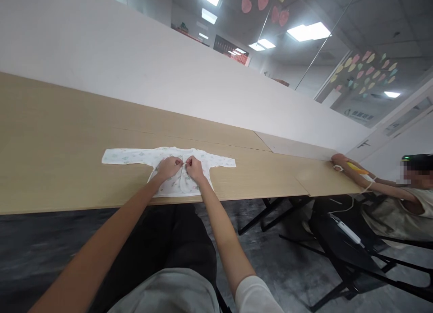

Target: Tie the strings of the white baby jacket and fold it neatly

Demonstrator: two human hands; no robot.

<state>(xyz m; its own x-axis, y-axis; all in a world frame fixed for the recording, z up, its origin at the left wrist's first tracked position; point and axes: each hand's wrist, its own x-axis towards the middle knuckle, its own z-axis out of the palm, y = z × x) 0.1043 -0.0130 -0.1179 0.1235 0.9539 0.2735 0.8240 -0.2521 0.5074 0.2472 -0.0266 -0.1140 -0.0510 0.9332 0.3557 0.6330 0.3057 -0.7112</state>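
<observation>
A small white baby shirt (176, 184) with a faint print lies flat on the wooden table (67, 132), its two long sleeves spread out to either side. Its lower hem is close to the table's front edge. My left hand (169, 167) rests over the chest of the shirt, fingertips pinched at the front opening. Opposite it, my right hand (194, 167) pinches the fabric at the same opening, only a little apart from the left. The exact bit between the fingertips is too small to make out.
A white wall with glass above (203, 69) runs along the table's far side. At the right, another person (406, 200) sits with both arms on the table beside something yellow. A black folding chair (345, 241) bears a white power strip (350, 232) with a cable.
</observation>
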